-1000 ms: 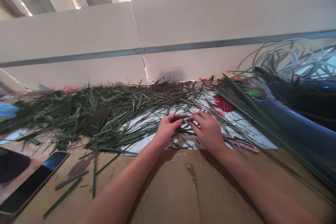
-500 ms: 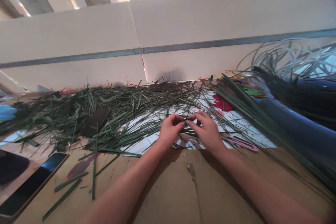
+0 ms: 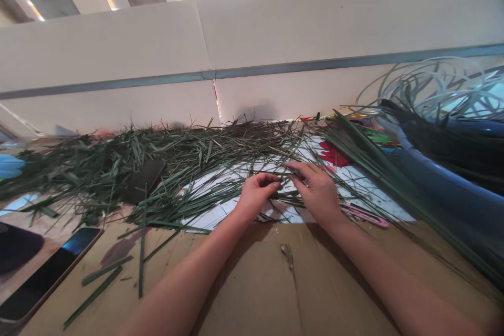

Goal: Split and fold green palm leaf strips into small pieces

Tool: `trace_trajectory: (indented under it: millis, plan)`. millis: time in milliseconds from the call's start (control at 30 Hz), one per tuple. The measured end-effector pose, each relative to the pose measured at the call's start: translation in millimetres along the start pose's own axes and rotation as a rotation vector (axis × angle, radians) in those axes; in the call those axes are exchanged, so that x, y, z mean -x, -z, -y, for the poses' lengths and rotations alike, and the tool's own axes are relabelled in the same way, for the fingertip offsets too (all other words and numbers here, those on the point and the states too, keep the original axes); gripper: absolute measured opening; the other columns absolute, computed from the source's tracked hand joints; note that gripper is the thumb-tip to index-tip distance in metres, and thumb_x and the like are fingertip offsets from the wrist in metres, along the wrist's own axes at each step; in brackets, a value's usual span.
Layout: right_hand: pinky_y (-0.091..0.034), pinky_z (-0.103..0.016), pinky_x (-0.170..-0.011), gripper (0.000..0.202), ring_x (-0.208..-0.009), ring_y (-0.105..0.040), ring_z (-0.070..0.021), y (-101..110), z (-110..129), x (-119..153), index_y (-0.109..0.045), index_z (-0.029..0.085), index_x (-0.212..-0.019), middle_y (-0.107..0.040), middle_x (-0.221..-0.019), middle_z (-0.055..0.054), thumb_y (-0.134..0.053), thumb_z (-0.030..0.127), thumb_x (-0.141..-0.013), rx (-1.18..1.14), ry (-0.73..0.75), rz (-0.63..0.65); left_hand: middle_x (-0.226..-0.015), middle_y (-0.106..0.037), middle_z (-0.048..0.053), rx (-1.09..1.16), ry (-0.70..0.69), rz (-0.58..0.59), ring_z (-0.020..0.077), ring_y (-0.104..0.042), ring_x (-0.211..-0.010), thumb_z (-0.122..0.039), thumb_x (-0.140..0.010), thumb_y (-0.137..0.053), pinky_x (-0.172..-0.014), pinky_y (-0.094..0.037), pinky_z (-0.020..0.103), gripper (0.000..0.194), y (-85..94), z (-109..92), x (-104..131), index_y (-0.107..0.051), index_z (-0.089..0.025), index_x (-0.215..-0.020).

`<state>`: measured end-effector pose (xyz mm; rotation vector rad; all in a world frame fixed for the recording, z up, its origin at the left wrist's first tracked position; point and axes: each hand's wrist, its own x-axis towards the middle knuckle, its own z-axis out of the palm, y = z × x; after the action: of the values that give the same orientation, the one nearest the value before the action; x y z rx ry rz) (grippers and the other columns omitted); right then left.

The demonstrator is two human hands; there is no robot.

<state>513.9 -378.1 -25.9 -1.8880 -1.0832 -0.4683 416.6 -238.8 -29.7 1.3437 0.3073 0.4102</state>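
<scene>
My left hand (image 3: 258,194) is in a pinch over the white sheet, with dark green leaf strip at its fingertips; the held end is too small to see well. Just to its right, my right hand (image 3: 318,191) has thumb and forefinger apart, with nothing clearly between them. Loose green leaf strips (image 3: 212,197) lie under and around both hands on the white sheet (image 3: 232,207). A pink scissors-like tool (image 3: 366,215) rests beside my right wrist.
A large heap of cut leaves (image 3: 114,157) spreads along the white partition (image 3: 275,26). To the right are long leaves (image 3: 374,163), a blue basin (image 3: 441,178) and coiled clear tubing (image 3: 425,79). Cardboard (image 3: 252,283) covers the near edge; a phone (image 3: 47,278) lies left.
My right hand has drawn away to the right from my left fingertips, and its fingers have parted. My left hand keeps its pinch in nearly the same place.
</scene>
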Motion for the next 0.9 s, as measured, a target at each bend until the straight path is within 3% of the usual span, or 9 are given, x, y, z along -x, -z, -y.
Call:
trace_trajectory:
  millis: [200,367,533,900]
  plan:
    - [-0.049,-0.038,-0.081,0.019,-0.089,-0.065,-0.0242,-4,-13,-1,-0.074,0.023,-0.101,-0.068,-0.096,-0.007,-0.059,0.025,-0.089,-0.011,-0.068,-0.012,-0.077,-0.072,0.005,0.083,0.028,0.031,0.0142,-0.063,-0.072,-0.03,-0.06,-0.085,-0.074,-0.047,0.029,0.031,0.3,-4,2,-0.073,-0.014,-0.083]
    - [-0.048,-0.037,-0.08,0.014,-0.09,-0.063,-0.0242,-6,-18,-1,-0.075,0.023,-0.09,-0.066,-0.093,-0.007,-0.062,0.029,-0.09,-0.002,-0.038,-0.033,-0.077,-0.072,0.006,0.118,0.017,-0.022,0.0151,-0.064,-0.074,-0.031,-0.062,-0.085,-0.075,-0.047,0.029,0.03,1.6,-7,2,-0.073,-0.013,-0.082]
    - [-0.044,-0.039,-0.083,0.014,-0.09,-0.062,-0.0253,-7,-13,2,-0.073,0.024,-0.092,-0.072,-0.089,-0.005,-0.059,0.029,-0.094,0.119,0.074,0.077,-0.079,-0.073,0.006,0.163,0.022,-0.047,0.016,-0.065,-0.077,-0.032,-0.06,-0.087,-0.079,-0.049,0.031,0.033,2.4,-7,1,-0.074,-0.014,-0.084]
    - [-0.038,-0.034,-0.075,0.017,-0.083,-0.059,-0.0231,-7,-5,4,-0.073,0.022,-0.09,-0.068,-0.083,-0.005,-0.056,0.026,-0.095,0.26,0.204,0.217,-0.083,-0.075,0.004,0.049,-0.029,-0.011,0.0151,-0.064,-0.076,-0.025,-0.066,-0.08,-0.079,-0.049,0.03,0.023,2.9,-2,-1,-0.078,-0.017,-0.087]
